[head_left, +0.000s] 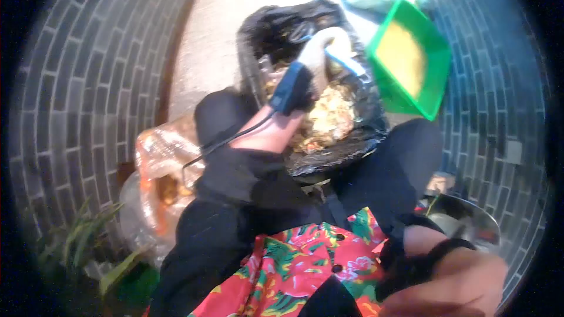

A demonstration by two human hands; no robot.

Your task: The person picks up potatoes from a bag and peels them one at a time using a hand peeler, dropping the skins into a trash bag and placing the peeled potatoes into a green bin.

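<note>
The step in hand looks like working through the scraps (332,116) in the black bag (282,20) between the knees — the left hand (319,60) reaches in over them beside a blue-and-white item (349,64), its fingers too washed out to tell their grip. The right hand (461,279) is by the right hip, finger state unclear; more work here seemingly calls for clearance from the green tub (442,76) — just beside the bag.

Glare bleaches the top; curved edges darken.
</note>
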